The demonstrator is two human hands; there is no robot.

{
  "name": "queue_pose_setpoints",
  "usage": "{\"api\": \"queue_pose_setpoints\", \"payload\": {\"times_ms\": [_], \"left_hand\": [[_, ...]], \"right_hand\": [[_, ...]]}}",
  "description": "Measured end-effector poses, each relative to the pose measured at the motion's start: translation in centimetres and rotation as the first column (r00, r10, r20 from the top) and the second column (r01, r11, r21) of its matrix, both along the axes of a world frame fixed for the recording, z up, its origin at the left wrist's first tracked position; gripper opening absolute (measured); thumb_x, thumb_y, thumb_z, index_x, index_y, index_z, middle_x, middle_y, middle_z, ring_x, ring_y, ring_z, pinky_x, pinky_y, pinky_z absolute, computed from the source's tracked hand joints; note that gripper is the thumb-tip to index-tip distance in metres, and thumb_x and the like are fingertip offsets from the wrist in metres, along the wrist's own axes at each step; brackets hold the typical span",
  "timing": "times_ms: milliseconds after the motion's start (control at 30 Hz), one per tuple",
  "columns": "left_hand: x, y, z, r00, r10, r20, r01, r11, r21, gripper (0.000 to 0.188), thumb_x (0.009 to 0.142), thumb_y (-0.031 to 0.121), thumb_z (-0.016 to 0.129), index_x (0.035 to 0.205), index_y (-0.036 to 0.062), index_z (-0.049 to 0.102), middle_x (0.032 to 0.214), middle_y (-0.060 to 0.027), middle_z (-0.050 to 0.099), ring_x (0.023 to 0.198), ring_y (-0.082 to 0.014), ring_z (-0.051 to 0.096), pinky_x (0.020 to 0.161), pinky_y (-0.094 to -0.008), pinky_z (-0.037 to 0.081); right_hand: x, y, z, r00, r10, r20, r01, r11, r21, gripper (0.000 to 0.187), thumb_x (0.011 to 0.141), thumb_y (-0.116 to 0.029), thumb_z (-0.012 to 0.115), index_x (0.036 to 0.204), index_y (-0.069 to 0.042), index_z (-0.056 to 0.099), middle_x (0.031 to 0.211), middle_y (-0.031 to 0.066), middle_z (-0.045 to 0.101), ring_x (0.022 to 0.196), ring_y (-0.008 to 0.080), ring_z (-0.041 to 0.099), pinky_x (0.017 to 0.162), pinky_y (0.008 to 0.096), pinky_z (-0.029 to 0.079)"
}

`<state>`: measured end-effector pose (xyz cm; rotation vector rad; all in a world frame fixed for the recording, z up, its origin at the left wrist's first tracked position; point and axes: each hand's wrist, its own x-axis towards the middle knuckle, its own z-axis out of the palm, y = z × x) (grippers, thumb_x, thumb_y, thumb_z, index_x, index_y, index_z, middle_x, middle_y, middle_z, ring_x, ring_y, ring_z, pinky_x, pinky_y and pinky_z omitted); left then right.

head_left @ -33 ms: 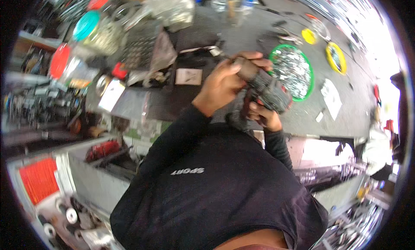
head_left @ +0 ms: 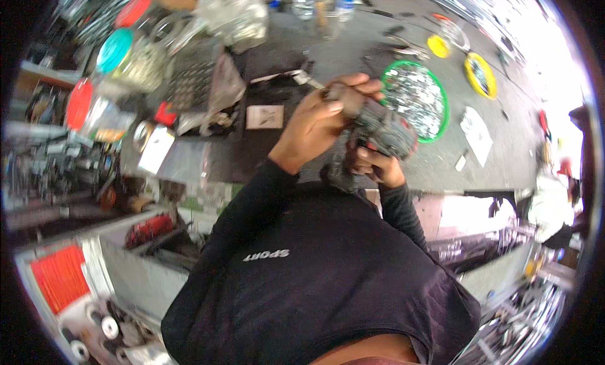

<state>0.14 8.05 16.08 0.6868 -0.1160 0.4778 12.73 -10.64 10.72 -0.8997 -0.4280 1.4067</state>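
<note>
The right hand (head_left: 386, 169) has its fingers round the handle of a dark power drill (head_left: 383, 132) above the worktop (head_left: 432, 169), the left hand (head_left: 307, 130) grasps its front end, and beyond sit a green-rimmed basket (head_left: 445, 116) and clear bottles (head_left: 304, 4).

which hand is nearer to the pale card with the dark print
Left: the left hand, at the front of the power tool, is right of the pale card; the right hand, also on the tool, is farther right.
</note>
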Motion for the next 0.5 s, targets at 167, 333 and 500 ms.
{"api": "queue_pose_setpoints", "payload": {"times_ms": [167,333,500], "left_hand": [[0.6,-0.3,-1.1,0.989,0.147,-0.01,-0.142,0.968,0.209,0.058,0.115,0.039,0.07,0.155,-0.0006,0.058,0.157,-0.0217,0.067,0.146,-0.0345,0.064,0.127,-0.0544,0.048],[-1.2,-0.7,-2.0,0.926,0.232,-0.298,-0.213,0.973,0.094,0.047,0.117,0.04,0.069,0.139,-0.0008,0.069,0.14,-0.0197,0.077,0.136,-0.0281,0.071,0.119,-0.0461,0.053],[-3.0,-0.8,-2.5,0.909,0.213,-0.359,-0.134,0.964,0.231,0.054,0.114,0.042,0.072,0.142,-0.0035,0.067,0.142,-0.0215,0.074,0.138,-0.0344,0.071,0.12,-0.0512,0.054]], "right_hand": [[0.8,0.9,0.5,0.992,0.006,0.124,-0.009,1.0,0.027,0.03,0.103,-0.015,0.08,0.126,-0.002,0.067,0.079,-0.002,0.054,0.061,0.0095,0.044,0.055,0.0292,0.033],[0.9,0.7,-0.3,0.438,-0.181,0.881,-0.017,0.978,0.209,0.036,0.099,-0.02,0.088,0.131,-0.007,0.077,0.118,0.009,0.078,0.105,0.0254,0.073,0.092,0.0411,0.058],[-0.1,-0.6,-2.0,0.398,-0.149,0.905,0.003,0.987,0.161,0.048,0.093,-0.03,0.094,0.134,-0.01,0.078,0.137,0.0123,0.077,0.123,0.0303,0.074,0.107,0.0447,0.058]]}}
